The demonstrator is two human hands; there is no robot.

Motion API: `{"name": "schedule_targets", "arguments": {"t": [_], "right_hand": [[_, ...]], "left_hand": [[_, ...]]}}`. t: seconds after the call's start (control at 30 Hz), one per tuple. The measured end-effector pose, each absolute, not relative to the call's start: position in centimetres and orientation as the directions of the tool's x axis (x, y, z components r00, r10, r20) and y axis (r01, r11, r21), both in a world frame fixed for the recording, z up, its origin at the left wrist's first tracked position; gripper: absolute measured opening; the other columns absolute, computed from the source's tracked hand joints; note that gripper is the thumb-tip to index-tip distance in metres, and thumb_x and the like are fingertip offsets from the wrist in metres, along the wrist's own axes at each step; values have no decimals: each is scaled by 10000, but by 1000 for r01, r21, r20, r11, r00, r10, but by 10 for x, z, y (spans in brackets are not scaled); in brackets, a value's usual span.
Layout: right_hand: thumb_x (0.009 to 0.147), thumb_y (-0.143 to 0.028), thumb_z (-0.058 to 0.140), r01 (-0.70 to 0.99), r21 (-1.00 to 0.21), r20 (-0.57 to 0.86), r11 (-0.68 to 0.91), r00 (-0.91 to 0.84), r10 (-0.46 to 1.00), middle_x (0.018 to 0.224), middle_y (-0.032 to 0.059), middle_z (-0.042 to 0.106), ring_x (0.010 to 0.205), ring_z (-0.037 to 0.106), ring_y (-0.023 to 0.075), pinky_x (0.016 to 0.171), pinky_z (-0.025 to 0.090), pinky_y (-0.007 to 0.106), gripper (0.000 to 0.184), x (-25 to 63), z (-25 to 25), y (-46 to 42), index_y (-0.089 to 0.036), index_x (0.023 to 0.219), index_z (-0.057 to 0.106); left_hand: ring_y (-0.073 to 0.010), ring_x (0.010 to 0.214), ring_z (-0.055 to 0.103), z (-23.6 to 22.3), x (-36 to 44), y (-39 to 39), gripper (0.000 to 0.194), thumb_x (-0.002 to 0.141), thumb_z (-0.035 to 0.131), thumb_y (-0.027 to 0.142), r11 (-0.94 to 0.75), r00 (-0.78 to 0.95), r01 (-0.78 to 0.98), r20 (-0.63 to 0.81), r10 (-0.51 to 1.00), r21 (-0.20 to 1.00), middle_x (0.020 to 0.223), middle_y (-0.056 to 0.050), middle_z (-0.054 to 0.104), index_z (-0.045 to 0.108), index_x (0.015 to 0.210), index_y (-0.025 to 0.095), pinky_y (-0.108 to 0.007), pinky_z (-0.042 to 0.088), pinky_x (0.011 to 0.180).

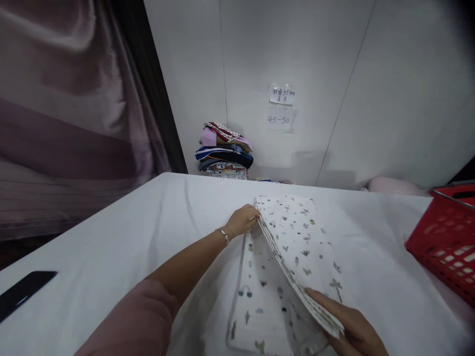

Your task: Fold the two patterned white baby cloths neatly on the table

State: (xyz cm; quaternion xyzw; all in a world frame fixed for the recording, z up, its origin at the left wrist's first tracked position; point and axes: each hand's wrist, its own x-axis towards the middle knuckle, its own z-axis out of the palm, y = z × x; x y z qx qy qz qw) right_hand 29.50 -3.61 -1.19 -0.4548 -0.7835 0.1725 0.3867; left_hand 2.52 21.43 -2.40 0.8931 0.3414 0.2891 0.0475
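A white cloth printed with small cactus and plant shapes lies on the white table, one side folded over the other. My left hand pinches the far corner of the raised fold, a thin bracelet on its wrist. At the near edge, my right hand grips the same fold from underneath. The lower layer lies flat below the lifted part.
A red plastic basket stands at the right edge of the table. A pile of folded clothes sits against the white wall at the back. A dark flat object lies near the left edge. A mauve curtain hangs at left.
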Motion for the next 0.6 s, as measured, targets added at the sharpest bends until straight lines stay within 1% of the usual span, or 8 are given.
{"name": "schedule_targets", "arguments": {"t": [0.17,0.33,0.47,0.6], "right_hand": [[858,-296,514,583,-647,448,492,-232,864,1191,-8,607,1017,612,172,838,504,214,423,298,-13,-37,-365,1275,488],[853,-286,522,615,-656,372,438,-242,896,1226,4,581,1056,589,190,857,497,243,442,304,-14,-40,-341,1289,478],[856,-301,501,601,-651,375,465,-278,884,1234,6,573,1056,590,201,857,502,258,437,303,-15,-42,-337,1291,476],[869,-341,468,588,-665,400,460,-239,885,1230,-8,575,1064,585,201,867,500,263,407,297,-16,-44,-350,1275,493]], "left_hand": [[-160,963,535,-21,25,213,162,743,528,92,-736,592,607,448,670,300,924,-31,632,594,851,194,-280,450,845],[-163,911,555,-19,28,212,180,750,523,123,-692,571,651,400,717,311,948,-35,606,592,898,200,-289,460,812],[-173,981,526,-16,28,211,218,749,519,105,-723,629,631,361,689,280,943,-28,613,606,918,212,-282,448,825],[-175,983,517,-10,24,211,224,750,523,88,-772,706,588,314,635,241,898,-22,629,624,904,216,-270,449,809]]}}
